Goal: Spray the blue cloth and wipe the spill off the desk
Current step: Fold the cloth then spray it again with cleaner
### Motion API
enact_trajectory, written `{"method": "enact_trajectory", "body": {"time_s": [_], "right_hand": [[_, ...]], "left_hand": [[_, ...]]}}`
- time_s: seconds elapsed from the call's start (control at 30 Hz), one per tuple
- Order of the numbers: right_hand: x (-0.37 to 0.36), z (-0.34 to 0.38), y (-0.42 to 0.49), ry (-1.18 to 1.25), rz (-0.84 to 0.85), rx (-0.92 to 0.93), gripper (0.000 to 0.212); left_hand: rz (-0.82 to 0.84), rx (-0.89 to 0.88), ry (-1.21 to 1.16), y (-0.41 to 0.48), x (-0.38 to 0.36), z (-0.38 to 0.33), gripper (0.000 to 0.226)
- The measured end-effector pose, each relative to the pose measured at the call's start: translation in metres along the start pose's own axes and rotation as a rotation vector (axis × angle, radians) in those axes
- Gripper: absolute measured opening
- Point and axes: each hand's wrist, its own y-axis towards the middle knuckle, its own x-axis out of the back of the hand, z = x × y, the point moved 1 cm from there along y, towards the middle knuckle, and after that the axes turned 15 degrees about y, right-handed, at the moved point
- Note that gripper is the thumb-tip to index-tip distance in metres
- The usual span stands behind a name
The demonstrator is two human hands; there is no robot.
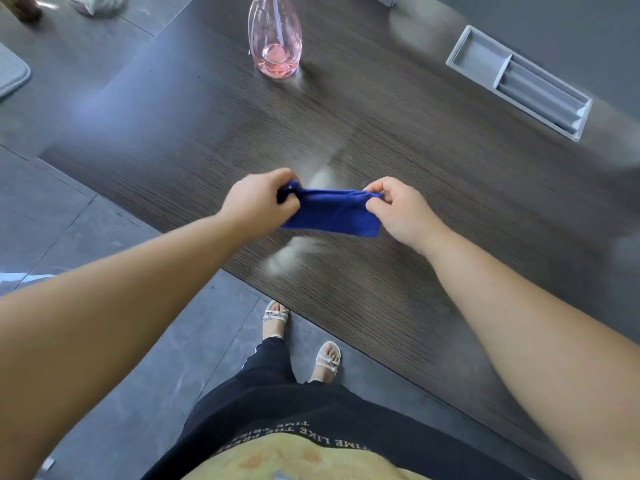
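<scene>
A blue cloth [332, 213] hangs folded between my two hands above the dark wooden desk [398, 140]. My left hand [258, 199] grips its left end with curled fingers. My right hand [398, 209] pinches its right end. A pale whitish spill [294, 254] streaks the desk under the cloth, running from near the front edge up toward the middle. A clear pink spray bottle [275, 36] stands upright at the far side of the desk, its top cut off by the frame.
A grey recessed tray [519, 81] is set into the desk at the far right. The desk's front edge runs diagonally past my feet [301, 337] on the grey tiled floor. A grey mat [10, 74] lies at the far left.
</scene>
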Motion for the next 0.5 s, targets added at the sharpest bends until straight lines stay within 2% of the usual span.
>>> {"method": "enact_trajectory", "body": {"time_s": [0.07, 0.13, 0.2, 0.33, 0.5], "right_hand": [[-0.004, 0.009, 0.014, 0.188, 0.034, -0.18, 0.011], [-0.014, 0.013, 0.027, 0.242, 0.051, -0.239, 0.01], [-0.026, 0.013, 0.042, 0.261, 0.01, -0.236, 0.01], [-0.043, 0.019, 0.072, 0.042, -0.11, -0.106, 0.013], [-0.041, 0.035, 0.083, -0.331, -0.162, -0.012, 0.018]], "left_hand": [[0.138, 0.128, -0.082, 0.018, 0.01, 0.006, 0.003], [0.193, 0.172, -0.102, 0.032, 0.013, 0.017, 0.01], [0.166, 0.219, -0.117, 0.043, 0.012, 0.03, 0.018], [0.092, 0.349, -0.123, 0.058, 0.01, 0.053, 0.026], [0.143, 0.294, -0.038, 0.065, 0.013, 0.073, 0.026]]}}
